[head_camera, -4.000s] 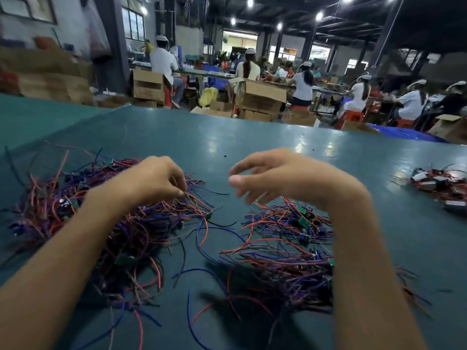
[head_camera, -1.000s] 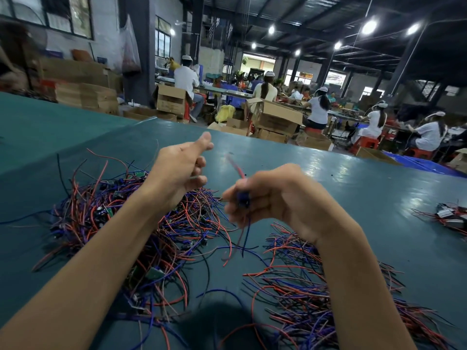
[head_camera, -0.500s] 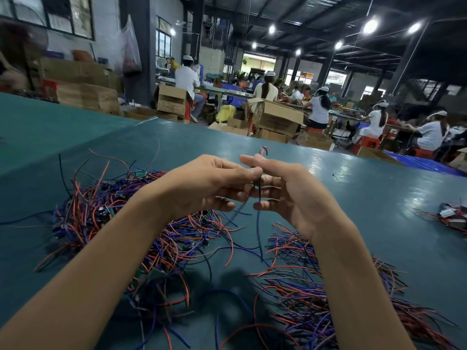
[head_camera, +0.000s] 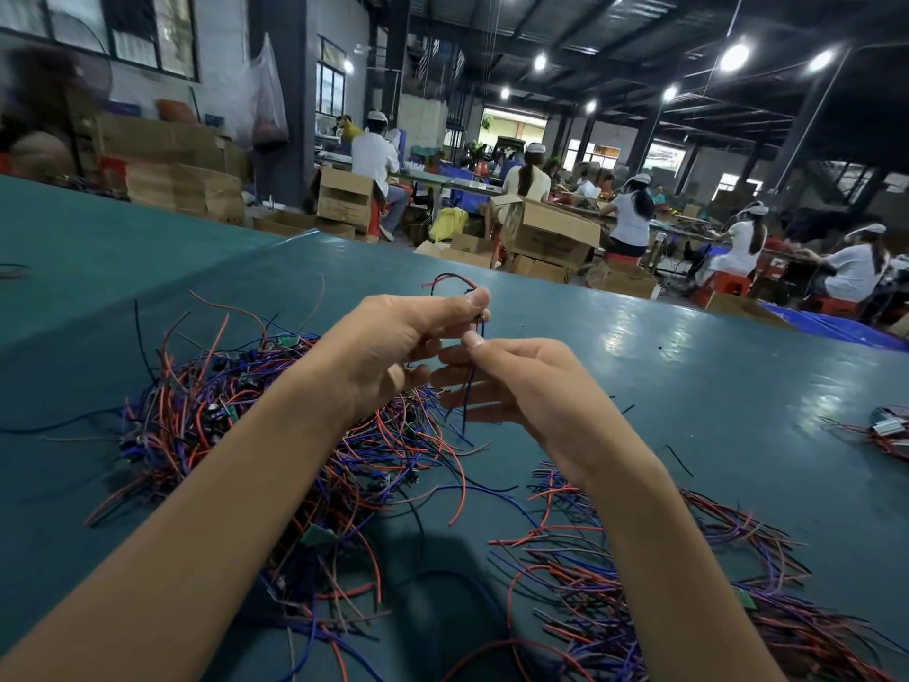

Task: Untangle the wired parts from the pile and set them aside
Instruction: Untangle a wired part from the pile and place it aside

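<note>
Only partly visible: wired part (head_camera: pixel 467 391)

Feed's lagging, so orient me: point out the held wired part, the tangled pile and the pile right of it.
held wired part (head_camera: pixel 468 381): head view, its hanging blue wire.
tangled pile (head_camera: pixel 201 411): head view, dense middle.
right pile (head_camera: pixel 565 578): head view, wires near its middle.

left grip (head_camera: pixel 388 347) + right grip (head_camera: pixel 516 386): pinching 1 wired part (head_camera: pixel 465 396); pile (head_camera: pixel 221 411): beneath left arm; table (head_camera: pixel 688 386): teal
</note>
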